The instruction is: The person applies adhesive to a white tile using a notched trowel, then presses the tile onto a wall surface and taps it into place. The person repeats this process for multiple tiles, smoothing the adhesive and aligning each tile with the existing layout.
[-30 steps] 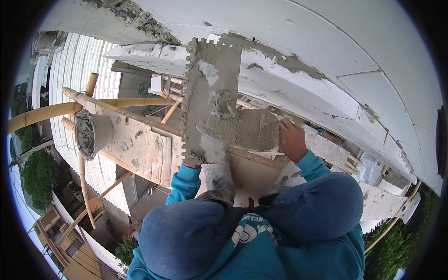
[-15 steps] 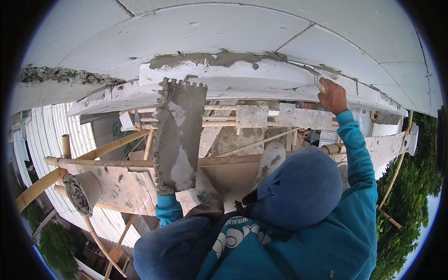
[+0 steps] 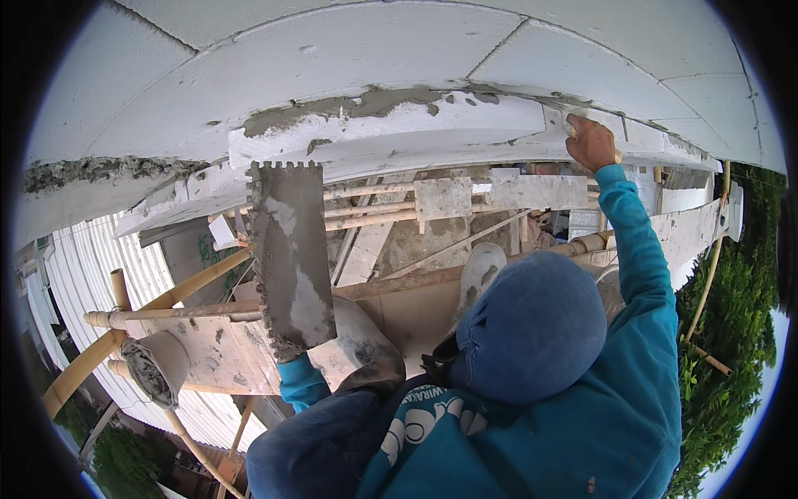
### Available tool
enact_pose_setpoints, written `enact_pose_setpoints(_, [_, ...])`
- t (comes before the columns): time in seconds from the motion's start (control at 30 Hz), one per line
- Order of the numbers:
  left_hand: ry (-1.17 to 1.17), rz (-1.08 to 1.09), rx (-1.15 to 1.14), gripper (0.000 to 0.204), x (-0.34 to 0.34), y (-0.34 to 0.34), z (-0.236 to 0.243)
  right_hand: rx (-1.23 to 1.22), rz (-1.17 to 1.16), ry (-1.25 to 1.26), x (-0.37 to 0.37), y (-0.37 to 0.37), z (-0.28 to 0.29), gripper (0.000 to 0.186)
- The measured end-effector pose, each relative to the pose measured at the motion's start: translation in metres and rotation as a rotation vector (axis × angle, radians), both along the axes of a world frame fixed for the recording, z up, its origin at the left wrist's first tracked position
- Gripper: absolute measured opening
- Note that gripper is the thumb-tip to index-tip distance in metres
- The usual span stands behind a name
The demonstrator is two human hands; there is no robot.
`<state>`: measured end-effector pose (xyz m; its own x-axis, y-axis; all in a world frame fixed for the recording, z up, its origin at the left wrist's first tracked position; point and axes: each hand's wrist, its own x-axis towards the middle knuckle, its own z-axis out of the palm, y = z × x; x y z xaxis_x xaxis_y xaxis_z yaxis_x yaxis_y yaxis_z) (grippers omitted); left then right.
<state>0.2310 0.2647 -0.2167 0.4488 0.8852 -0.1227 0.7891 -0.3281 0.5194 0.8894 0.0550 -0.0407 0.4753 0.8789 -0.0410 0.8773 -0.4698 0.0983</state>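
Observation:
A grey notched trowel (image 3: 291, 254) with toothed edges and mortar smeared over its plate stands out over the planks. The left sleeve (image 3: 301, 382) ends at its near end, and the plate hides my left hand, which carries it. At the white block ledge (image 3: 399, 137), my right hand (image 3: 592, 143) is closed around a hand tool with a pale handle (image 3: 571, 126). Its working end is too small to make out. Grey mortar (image 3: 366, 103) lies in a ragged strip along the joint between ledge and wall.
A bucket of mortar (image 3: 158, 366) sits at the left by bamboo poles (image 3: 187, 279). Scaffold boards (image 3: 224, 349) run below the ledge. My knee (image 3: 316, 441) and a blue cap (image 3: 532, 328) fill the near side. Trees (image 3: 723, 333) stand at the right.
The notched trowel has shifted left and slightly down, away from the ledge's mortar strip. My right hand stays near the ledge, slightly lower. The whole view has shifted a little.

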Motion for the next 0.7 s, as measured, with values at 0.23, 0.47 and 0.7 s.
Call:
enact_pose_setpoints(0.23, [0.092, 0.011, 0.043, 0.049, -0.021, 0.017, -0.025, -0.092, -0.031, -0.076, 0.012, -0.002, 0.011, 0.029])
enact_pose_setpoints(0.47, [0.205, 0.042, 0.083, 0.049, -0.053, 0.022, -0.061, 0.029, -0.060, -0.060, 0.003, -0.030, 0.014, 0.024])
enact_pose_setpoints(0.7, [0.318, 0.078, 0.137, 0.048, -0.061, 0.037, -0.084, 0.113, -0.079, -0.026, -0.024, -0.034, 0.005, 0.028])
